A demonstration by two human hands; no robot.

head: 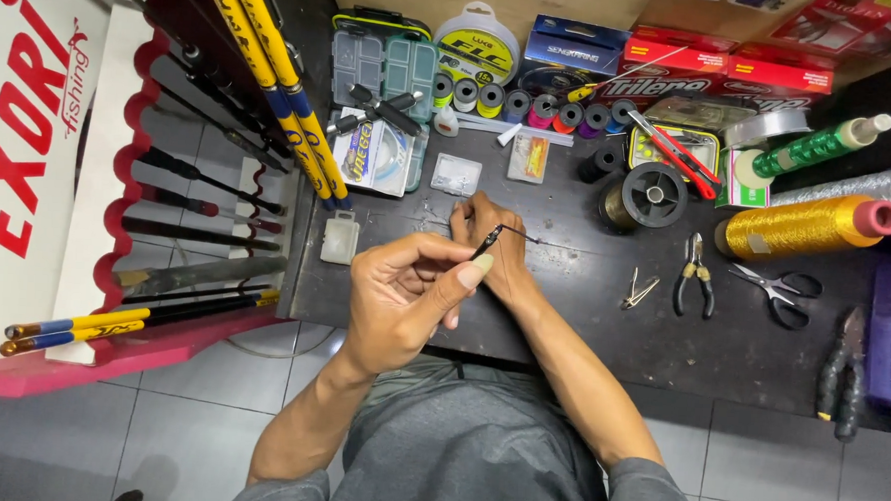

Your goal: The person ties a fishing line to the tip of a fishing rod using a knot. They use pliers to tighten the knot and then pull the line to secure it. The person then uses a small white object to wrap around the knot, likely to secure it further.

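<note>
Over the near edge of the dark counter (563,316) both hands meet at the centre of the view. The left hand (404,294) has its grip closed narrow, thumb and forefinger pinching a thin black rod tip (486,243) that slants up toward one o'clock. The right hand (491,247) lies just behind it, touching the same piece; its fingers are mostly hidden, so I cannot tell how its grip is set. At three o'clock from the hands lie small tweezers (640,290), then pliers (696,276) and scissors (779,291). At two o'clock rests a gold thread spool (802,227). A row of small coloured spools (532,106) sits at twelve o'clock. Yellow fishing rods (273,83) lean in a red rack (119,166) at ten o'clock.
</note>
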